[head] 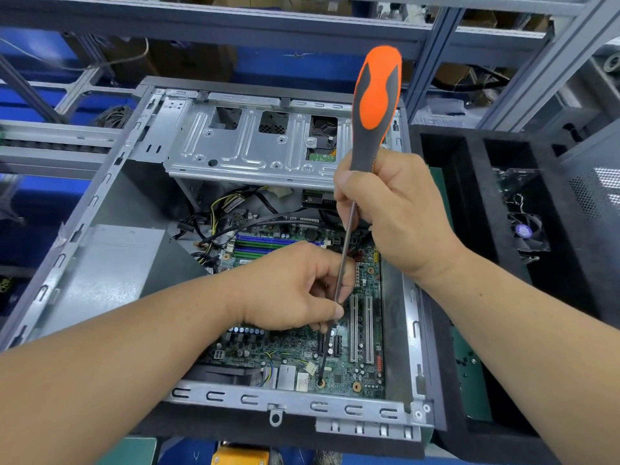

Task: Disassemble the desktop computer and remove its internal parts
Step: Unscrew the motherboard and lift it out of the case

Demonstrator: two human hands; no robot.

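An open desktop computer case [100, 203] lies on its side with the green motherboard [295, 350] exposed inside. My right hand [392, 209] grips the grey and orange handle of a long screwdriver [377, 105], which stands nearly upright. Its thin shaft runs down to a mounting screw hole [321, 383] near the board's front edge. My left hand [295, 290] pinches the shaft partway down, hiding the middle of the board. Blue and green memory slots [265, 245] and black cables [228, 226] lie behind my left hand.
A silver drive cage [255, 142] spans the far side of the case, and a grey power supply [114, 266] fills its left. A black foam tray [469, 182] at the right holds a small fan [525, 231] and a green board [473, 380]. Metal shelving rises behind.
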